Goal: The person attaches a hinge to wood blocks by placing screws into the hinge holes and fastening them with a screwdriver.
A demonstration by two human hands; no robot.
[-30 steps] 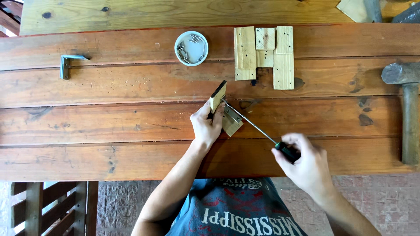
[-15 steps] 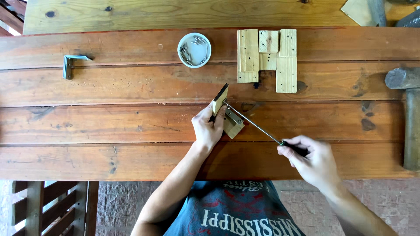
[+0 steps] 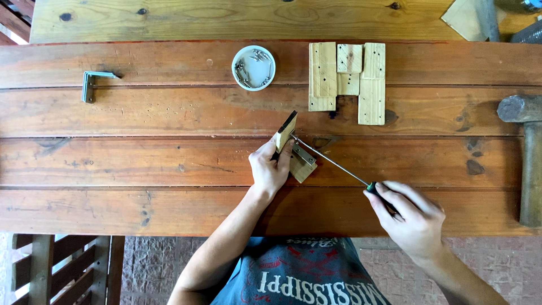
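1. The left hand (image 3: 272,168) grips two small wooden blocks (image 3: 289,144) joined at a right angle, fingers wrapped around the upright piece, near the middle of the wooden table (image 3: 141,164).
2. A metal corner bracket (image 3: 304,155) sits in the joint.
3. The right hand (image 3: 415,217) is closed around the handle of a long screwdriver (image 3: 339,168), whose tip meets the bracket.
4. Just beyond lie flat pieces of pale wood (image 3: 345,79) and a white bowl of screws (image 3: 254,68).
5. A spare bracket (image 3: 93,82) lies far left; a hammer (image 3: 528,152) lies far right, both well apart from the hands.
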